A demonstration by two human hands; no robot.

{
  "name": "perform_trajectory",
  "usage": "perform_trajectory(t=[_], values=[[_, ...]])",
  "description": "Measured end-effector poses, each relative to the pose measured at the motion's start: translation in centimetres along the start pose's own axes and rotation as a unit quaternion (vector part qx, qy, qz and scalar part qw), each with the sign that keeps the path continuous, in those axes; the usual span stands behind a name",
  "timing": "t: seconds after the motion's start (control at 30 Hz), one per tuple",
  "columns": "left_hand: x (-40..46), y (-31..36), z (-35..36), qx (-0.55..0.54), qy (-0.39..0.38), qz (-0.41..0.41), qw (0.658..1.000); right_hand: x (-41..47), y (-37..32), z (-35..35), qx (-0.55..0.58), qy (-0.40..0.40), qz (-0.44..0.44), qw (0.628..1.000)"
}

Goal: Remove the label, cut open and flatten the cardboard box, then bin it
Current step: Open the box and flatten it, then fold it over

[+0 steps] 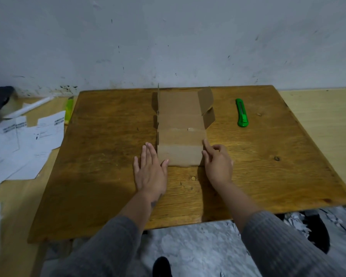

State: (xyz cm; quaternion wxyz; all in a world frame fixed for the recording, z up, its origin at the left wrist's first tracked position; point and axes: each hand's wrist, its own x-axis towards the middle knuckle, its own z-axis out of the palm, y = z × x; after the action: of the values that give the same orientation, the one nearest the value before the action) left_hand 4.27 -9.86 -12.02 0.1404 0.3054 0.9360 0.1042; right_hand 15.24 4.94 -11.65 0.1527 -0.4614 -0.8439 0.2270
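Two hands lie on a brown table [100, 156], one on each side of a box [181, 132]. The box is cut open and lies almost flat in the middle of the table, like a long strip that runs from 6 o'clock up to 12 o'clock. Its main parts lie down. Small side flaps at the far end stick up, on the left and on the right.

The left hand [151, 172] is at 7 o'clock from the box. It is wide and flat, palm down on the table, and holds nothing. Its thumb touches the near left corner of the box.

The right hand [218, 162] is at 5 o'clock from the box. Its fingers are a bit bent and touch the near right edge. It holds nothing.

A green knife [241, 112] lies at 2 o'clock from the box, well apart from it.

White papers [28, 140] lie off the table at 9 o'clock. Gray sleeves [278, 242] cover both arms.
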Motion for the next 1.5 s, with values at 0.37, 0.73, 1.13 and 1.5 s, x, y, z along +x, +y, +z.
perform_trajectory(t=[0.37, 0.73, 1.13, 1.5], values=[[2.4, -1.8, -2.0, 0.084, -0.065, 0.115, 0.988, 2.5, 0.2, -2.1, -0.108, -0.110, -0.026, 0.988], [6.6, 3.7, -1.7, 0.078, 0.010, 0.053, 0.995, 2.7, 0.9, -2.5, -0.141, -0.106, -0.055, 0.983], [9.8, 3.2, -2.5, 0.210, -0.074, 0.112, 0.968, 11.0, 1.1, -3.5, -0.217, -0.330, -0.183, 0.900], [9.7, 7.0, 0.0, 0.139, -0.011, 0.115, 0.984, 12.5, 2.5, -3.2, -0.194, -0.287, -0.273, 0.897]])
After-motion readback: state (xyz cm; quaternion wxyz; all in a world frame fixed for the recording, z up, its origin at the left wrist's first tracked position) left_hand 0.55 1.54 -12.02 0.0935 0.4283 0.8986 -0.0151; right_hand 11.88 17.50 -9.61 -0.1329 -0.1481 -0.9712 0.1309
